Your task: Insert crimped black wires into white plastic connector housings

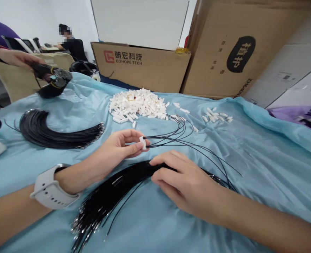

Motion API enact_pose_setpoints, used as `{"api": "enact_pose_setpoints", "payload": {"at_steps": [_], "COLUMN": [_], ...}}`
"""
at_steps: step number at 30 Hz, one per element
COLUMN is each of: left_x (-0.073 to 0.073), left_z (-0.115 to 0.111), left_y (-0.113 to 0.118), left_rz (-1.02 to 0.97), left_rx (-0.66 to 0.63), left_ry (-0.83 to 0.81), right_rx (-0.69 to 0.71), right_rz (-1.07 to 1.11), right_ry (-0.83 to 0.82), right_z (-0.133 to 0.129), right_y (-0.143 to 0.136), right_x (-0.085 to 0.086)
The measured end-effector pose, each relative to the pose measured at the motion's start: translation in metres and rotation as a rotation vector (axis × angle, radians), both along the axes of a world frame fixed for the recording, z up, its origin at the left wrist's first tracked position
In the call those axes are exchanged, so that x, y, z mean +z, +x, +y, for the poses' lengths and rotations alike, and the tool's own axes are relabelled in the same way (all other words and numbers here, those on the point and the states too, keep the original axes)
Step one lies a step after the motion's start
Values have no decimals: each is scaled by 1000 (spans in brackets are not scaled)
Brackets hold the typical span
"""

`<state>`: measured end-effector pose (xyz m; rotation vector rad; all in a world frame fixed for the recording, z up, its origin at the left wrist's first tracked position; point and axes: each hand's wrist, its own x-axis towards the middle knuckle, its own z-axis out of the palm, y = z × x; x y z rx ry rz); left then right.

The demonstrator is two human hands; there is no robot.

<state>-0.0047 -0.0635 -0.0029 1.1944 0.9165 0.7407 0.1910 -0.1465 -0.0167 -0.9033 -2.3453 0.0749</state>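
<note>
Cloth: blue sheet (224, 225) covering the table.
Wire bundle: black wires (110, 195) lying under the right hand, beside the left wrist.
Right hand (182, 184): fingers curled, pinching the bundle's wires.
Left hand (121, 147): thumb and fingertips pinched on a white connector (143, 142) with wires fanning out.
Pile: white connectors (137, 105) beyond.

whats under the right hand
A bundle of black wires runs beneath the right hand, lying on the blue cloth. The stretch below the palm is covered.

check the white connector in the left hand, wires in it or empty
Wires in: several thin black wires run out of the white connector pinched by the left hand.
</note>
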Motion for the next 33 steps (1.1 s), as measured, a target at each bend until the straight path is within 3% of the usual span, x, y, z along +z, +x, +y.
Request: {"api": "enact_pose_setpoints", "payload": {"at_steps": [5,9,12,15,19,26,33], "left_x": [1,4,3,-1,-3,-2,-8], "left_z": [-5,-11,-12,-13,-16,-19,-21], "left_y": [-12,-16,-20,-27,-32,-25,-28], "left_rz": [75,69,83,59,75,109,98], "left_rx": [7,27,33,6,-23,-55,-94], "left_ry": [-26,-44,-44,-71,-80,-44,-3], "right_rx": [151,227,217,190,64,-251,-313], "right_rz": [-121,-163,-105,-55,-17,-16,-15], "right_ry": [269,381,382,250,129,204,228], "right_z": [3,3,3,5,9,12,11], "right_y": [-22,-46,-49,-40,-27,-15,-11], "right_x": [-2,-5,-8,-11,-9,10,6]}}
